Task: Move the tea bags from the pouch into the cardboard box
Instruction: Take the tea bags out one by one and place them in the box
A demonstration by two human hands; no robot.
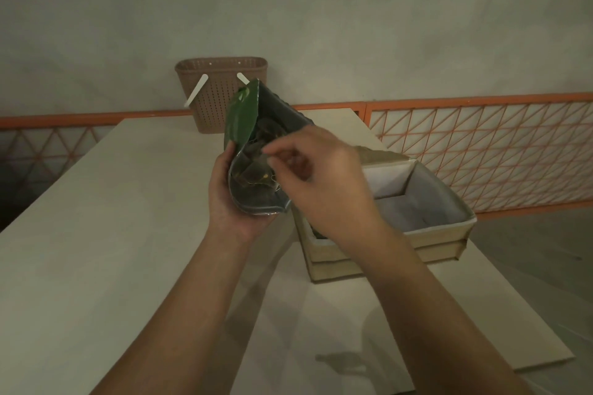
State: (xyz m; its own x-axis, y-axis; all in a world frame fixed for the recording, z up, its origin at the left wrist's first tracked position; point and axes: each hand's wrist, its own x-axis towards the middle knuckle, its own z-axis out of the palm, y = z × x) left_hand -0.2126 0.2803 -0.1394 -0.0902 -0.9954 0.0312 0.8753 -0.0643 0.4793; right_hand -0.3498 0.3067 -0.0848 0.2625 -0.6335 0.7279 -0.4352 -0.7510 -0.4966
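My left hand (224,199) grips the lower part of a green pouch (244,115) with a silvery inside and holds it tilted above the table, mouth open towards me. Several brownish tea bags (253,175) lie inside it. My right hand (324,179) reaches into the mouth, and its thumb and forefinger pinch the top of one tea bag. The open cardboard box (433,234), lined in white, stands on the table just right of the pouch, partly behind my right wrist. Something dark lies at its near corner, too hidden to identify.
A brown perforated plastic basket (218,90) with white handles stands at the far edge of the pale table (112,218). An orange mesh railing (481,151) runs behind the table and to the right. The table's right edge drops off close behind the box.
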